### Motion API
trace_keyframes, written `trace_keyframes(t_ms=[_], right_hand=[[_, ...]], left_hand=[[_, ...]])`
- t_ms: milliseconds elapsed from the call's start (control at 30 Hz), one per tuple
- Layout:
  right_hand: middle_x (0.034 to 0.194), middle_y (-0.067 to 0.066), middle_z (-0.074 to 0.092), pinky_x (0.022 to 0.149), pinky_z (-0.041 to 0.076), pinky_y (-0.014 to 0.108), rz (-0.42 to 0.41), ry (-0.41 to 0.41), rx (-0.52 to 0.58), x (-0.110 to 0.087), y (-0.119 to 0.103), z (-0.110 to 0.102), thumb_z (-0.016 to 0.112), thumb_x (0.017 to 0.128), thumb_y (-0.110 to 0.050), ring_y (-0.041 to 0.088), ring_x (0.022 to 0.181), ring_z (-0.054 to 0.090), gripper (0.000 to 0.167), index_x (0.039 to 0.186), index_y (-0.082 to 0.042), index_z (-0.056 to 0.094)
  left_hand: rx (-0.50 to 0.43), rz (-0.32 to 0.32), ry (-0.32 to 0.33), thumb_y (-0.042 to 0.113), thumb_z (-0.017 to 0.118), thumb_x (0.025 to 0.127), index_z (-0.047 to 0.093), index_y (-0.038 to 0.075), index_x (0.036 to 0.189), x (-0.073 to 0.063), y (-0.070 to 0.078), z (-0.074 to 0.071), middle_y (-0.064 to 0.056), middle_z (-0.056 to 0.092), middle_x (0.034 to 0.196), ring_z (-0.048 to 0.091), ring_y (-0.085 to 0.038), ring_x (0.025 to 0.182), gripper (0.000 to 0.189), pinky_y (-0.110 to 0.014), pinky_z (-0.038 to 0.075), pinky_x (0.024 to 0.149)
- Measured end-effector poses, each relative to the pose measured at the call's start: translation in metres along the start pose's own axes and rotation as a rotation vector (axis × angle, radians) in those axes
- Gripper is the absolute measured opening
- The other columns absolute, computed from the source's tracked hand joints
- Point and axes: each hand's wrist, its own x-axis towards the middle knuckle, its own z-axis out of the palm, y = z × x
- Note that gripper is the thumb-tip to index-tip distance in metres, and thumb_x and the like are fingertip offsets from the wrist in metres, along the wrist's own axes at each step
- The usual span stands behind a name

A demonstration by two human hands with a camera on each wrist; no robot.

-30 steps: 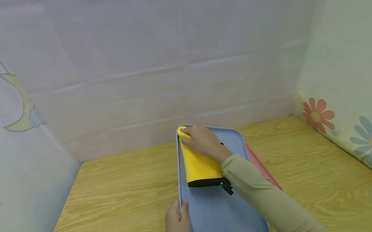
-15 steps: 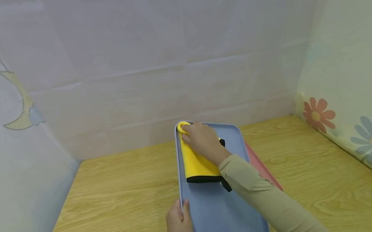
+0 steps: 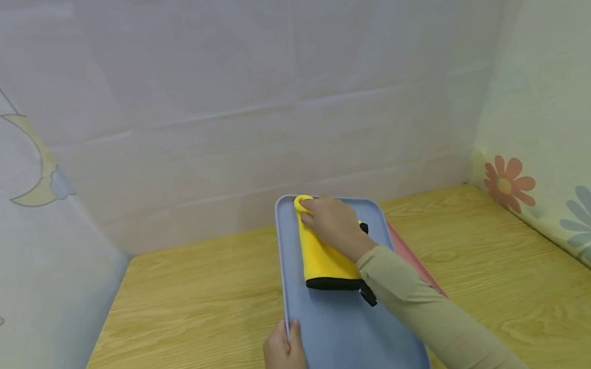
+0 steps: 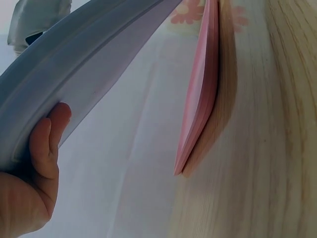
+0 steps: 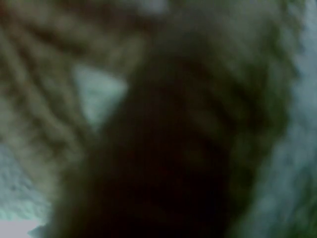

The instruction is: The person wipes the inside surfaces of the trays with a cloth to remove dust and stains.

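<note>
A person in a pale long sleeve [image 3: 444, 323] is holding a blue tray [image 3: 356, 358] above the middle of the near edge of a wood-grain tabletop [image 3: 191, 335], as seen from just behind the shoulder. The left hand [image 3: 284, 364] is grasping the tray's left rim near its lower left corner, the thumb lying along the inner side while, in the left wrist view, fingers are showing against the underside. The right hand [image 3: 333, 224] is clutching a yellow cloth [image 3: 324, 265] by a rolled fold at its top, fingers curling round it. The shallow tray is carrying that cloth within its raised rim: the folded fabric is sitting in the upper half, near the upper left corner but apart from the left rim, its black-trimmed lower edge crossing the tray's middle. A black strap [image 3: 369, 295] is dangling from the cloth's lower right corner, beside the sleeve. To the right, a pink tray-like piece [image 3: 418, 265] is lying on the tabletop, partly hidden behind the blue tray and the forearm; what it may be holding cannot be told. Beyond the tabletop's right edge, a backdrop [image 3: 553, 99] is displaying a red flower and a blue one. The right wrist view is showing only dark blur.
</note>
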Motion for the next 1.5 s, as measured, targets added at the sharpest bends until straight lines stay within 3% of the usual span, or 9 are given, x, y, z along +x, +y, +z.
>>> trace_keyframes(t_ms=[433, 633, 867, 1267, 1500], right_hand=[[0.084, 0.01, 0.053, 0.05, 0.033, 0.026, 0.059, -0.027, -0.011, 0.0, 0.015, 0.003, 0.049, 0.09, -0.021, 0.021, 0.061, 0.045, 0.026, 0.111, -0.011, 0.062], [0.079, 0.007, 0.052, 0.052, 0.032, 0.026, 0.058, -0.026, -0.048, 0.003, 0.028, 0.005, 0.049, 0.088, -0.02, 0.02, 0.061, 0.044, 0.024, 0.103, -0.01, 0.063], [0.077, 0.007, 0.054, 0.052, 0.031, 0.027, 0.062, -0.019, -0.012, 0.005, 0.039, 0.008, 0.05, 0.085, -0.016, 0.021, 0.061, 0.045, 0.018, 0.092, -0.006, 0.064], [0.098, 0.013, 0.058, 0.054, 0.034, 0.026, 0.136, -0.08, -0.014, 0.003, 0.061, 0.009, 0.046, 0.089, -0.018, 0.023, 0.071, 0.047, 0.029, 0.11, -0.005, 0.061], [0.095, 0.014, 0.058, 0.056, 0.036, 0.029, 0.145, -0.095, 0.0, 0.002, 0.075, 0.01, 0.047, 0.088, -0.014, 0.024, 0.068, 0.048, 0.03, 0.109, 0.001, 0.06]], left_hand=[[0.011, 0.035, 0.051, 0.006, 0.049, 0.091, 0.054, -0.001, 0.075, -0.002, 0.001, -0.004, 0.003, 0.038, 0.053, 0.036, -0.003, 0.044, 0.018, -0.022, 0.034, 0.04], [-0.003, -0.006, 0.045, 0.006, 0.048, 0.092, 0.055, -0.004, 0.08, -0.002, 0.001, -0.006, 0.001, 0.039, 0.054, 0.037, -0.004, 0.044, 0.017, -0.021, 0.034, 0.04], [-0.004, -0.014, 0.046, 0.003, 0.047, 0.091, 0.056, -0.007, 0.083, 0.001, -0.001, -0.007, 0.0, 0.043, 0.055, 0.04, -0.006, 0.045, 0.016, -0.022, 0.036, 0.04], [-0.014, -0.016, 0.052, 0.007, 0.047, 0.092, 0.057, -0.006, 0.085, -0.001, 0.001, -0.011, -0.001, 0.043, 0.056, 0.04, -0.007, 0.045, 0.018, -0.02, 0.036, 0.04], [0.015, 0.0, 0.069, 0.003, 0.048, 0.091, 0.056, -0.005, 0.082, -0.001, 0.001, -0.012, 0.0, 0.043, 0.055, 0.04, -0.006, 0.045, 0.015, -0.021, 0.037, 0.04]])
